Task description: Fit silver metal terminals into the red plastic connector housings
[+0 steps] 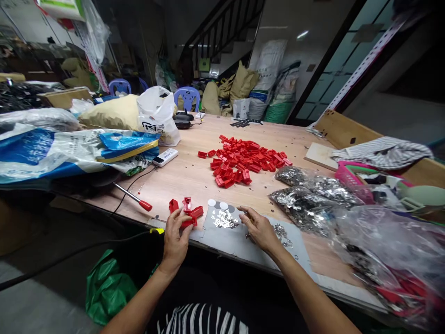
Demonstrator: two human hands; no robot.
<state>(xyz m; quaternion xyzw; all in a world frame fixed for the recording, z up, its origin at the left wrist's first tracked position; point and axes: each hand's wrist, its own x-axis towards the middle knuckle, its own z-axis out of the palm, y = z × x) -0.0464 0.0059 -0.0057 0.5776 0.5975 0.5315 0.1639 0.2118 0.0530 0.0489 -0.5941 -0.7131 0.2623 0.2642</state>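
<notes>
My left hand (pixel 176 235) is at the table's front edge, its thumb and fingers curled around a red plastic part (pixel 189 222). Several similar red parts, among them an upright red piece (pixel 187 204), lie right by the fingertips. Over a grey mat (pixel 239 243) is my right hand (pixel 257 226), fingers stretched and apart, with nothing visible in them. Left of it, small shiny metal pieces (pixel 224 219) are spread on the mat near white discs (pixel 223 205). More small metal pieces (pixel 282 234) lie beyond its wrist, partly hidden.
A large heap of red parts (pixel 243 160) covers mid-table. Clear bags of metal pieces (pixel 302 199) and a pink basket (pixel 351 178) stand right. Left are a red-tipped lever (pixel 144 204), a white device (pixel 166 157) with a cable, and plastic sacks (pixel 69 150).
</notes>
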